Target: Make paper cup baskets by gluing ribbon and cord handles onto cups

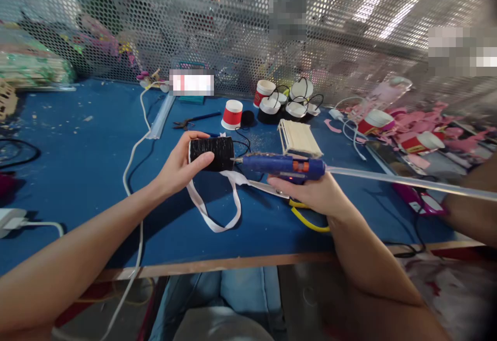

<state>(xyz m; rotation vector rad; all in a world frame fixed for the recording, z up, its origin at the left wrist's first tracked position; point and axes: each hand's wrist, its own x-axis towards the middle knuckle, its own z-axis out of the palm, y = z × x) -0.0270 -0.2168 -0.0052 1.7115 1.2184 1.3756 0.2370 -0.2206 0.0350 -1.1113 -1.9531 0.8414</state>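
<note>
The left hand (pixel 176 167) gripped a black-wrapped cup (pixel 212 153) trailing white ribbon (pixel 217 211); the right hand (pixel 310 193) clasped a blue glue gun (pixel 281 165), nozzle touching the cup.

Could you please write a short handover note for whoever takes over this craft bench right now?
Left hand: holds the black-wrapped paper cup on its side above the blue table, a white ribbon strap hanging from it.
Right hand: grips the blue hot glue gun, nozzle touching the cup's rim end.
Nearby: red and white paper cups, stack of wooden sticks.
Done: cup wrapped black.
Left: gluing at the rim looks unfinished.
</note>
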